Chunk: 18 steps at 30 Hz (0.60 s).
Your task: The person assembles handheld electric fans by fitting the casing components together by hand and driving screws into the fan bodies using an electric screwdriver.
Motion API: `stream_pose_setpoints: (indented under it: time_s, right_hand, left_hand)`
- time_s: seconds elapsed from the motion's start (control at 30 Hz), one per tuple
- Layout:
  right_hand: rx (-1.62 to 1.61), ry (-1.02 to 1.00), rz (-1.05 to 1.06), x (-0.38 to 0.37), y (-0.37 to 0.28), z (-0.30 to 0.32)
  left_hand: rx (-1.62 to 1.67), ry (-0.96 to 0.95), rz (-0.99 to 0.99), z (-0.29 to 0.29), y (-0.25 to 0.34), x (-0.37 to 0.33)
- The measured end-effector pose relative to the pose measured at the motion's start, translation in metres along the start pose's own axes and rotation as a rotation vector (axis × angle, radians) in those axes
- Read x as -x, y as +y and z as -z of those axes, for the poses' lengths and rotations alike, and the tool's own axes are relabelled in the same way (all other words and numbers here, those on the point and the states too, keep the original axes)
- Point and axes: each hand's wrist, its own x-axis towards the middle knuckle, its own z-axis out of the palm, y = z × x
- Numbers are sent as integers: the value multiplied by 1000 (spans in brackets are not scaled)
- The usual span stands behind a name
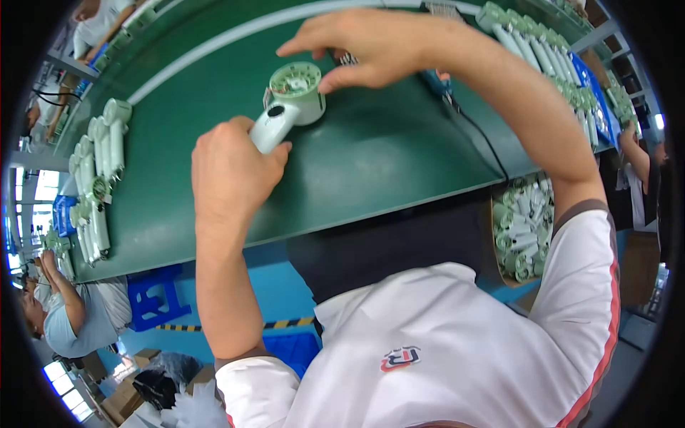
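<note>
The pale green handheld fan body is smooth plastic with a soft sheen, white along its handle; the dark green work table has a smooth, slightly glossy mat surface; the white short-sleeved shirt is matt knitted cloth; the brown box looks like cardboard

Open green bench surface below and right of right hand and left hand. Blocked at left by row of pale fan units, at far right by another row; black cable crossing right.
</note>
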Motion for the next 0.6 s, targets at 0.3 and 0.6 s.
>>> stream_pose_setpoints:
  time_s: [0.3,0.6]
  right_hand:
    - [-28,-346,-105,-15,-15,7]
    - [118,-376,-89,-21,-22,15]
  left_hand:
    - [173,57,-42,-31,10,27]
    - [340,-57,-35,-45,16,40]
